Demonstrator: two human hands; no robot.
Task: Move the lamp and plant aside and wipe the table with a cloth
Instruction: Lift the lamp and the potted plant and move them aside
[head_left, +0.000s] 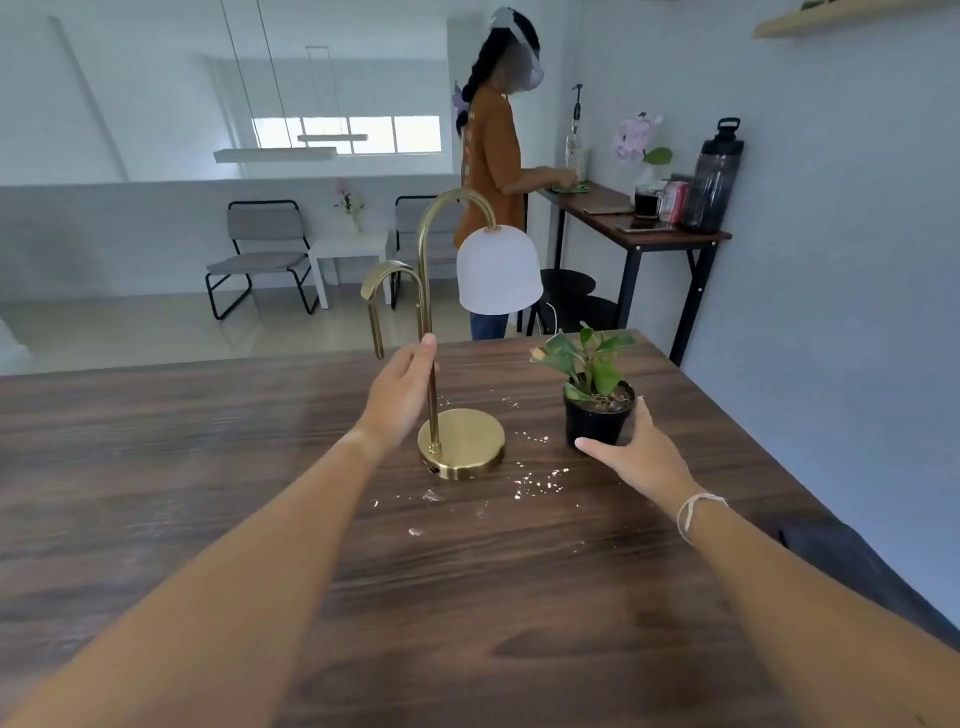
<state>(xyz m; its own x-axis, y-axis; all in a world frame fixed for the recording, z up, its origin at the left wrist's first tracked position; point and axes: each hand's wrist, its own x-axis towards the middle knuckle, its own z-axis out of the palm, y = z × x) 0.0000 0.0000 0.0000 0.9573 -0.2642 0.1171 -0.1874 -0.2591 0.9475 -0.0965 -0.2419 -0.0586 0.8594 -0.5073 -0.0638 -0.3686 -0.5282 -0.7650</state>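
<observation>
A brass lamp (461, 441) with a white bell shade (497, 270) stands on the dark wooden table (208, 467). My left hand (400, 389) is wrapped around its thin stem just above the round base, thumb pointing up along the stem. To the right stands a small green plant in a black pot (597, 415). My right hand (639, 452) cups the pot, thumb across its front base and forefinger at its right rim. White crumbs (540, 483) lie scattered in front of and between the lamp and the pot. No cloth shows on this table.
The table's far edge runs just behind the lamp and plant, and its right edge sits near the blue wall. A dark object (852, 561) lies at the right edge. Beyond it, a person (493, 156) stands at a side table (670, 236) holding bottles and cups.
</observation>
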